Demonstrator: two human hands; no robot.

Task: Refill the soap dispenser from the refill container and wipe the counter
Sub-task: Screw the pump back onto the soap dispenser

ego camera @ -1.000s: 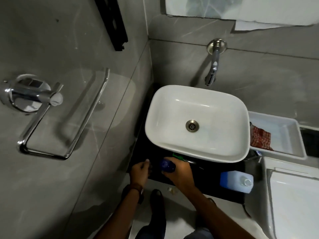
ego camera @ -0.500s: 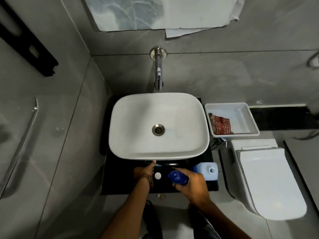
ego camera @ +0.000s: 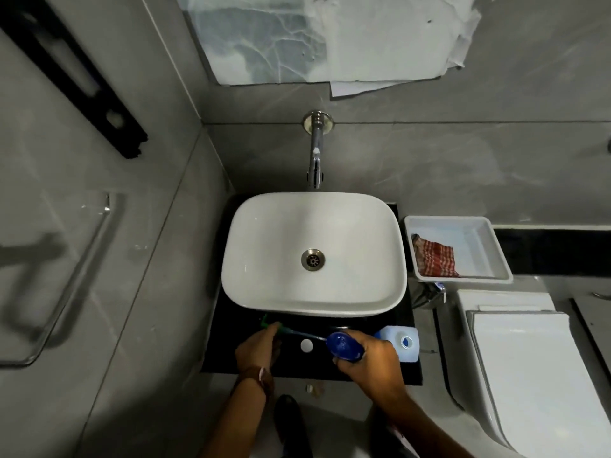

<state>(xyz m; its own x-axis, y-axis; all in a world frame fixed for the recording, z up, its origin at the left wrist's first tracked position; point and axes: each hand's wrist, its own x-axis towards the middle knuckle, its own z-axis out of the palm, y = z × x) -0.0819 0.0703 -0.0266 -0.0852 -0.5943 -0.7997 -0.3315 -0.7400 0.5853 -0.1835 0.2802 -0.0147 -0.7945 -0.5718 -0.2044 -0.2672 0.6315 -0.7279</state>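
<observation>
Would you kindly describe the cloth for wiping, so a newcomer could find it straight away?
Start at the white basin on the black counter. Just right of it sits a shallow white tray, and the cloth lies crumpled in its left part. It is the only red-and-white checked thing there; everything around it is plain white, grey or black.
</observation>
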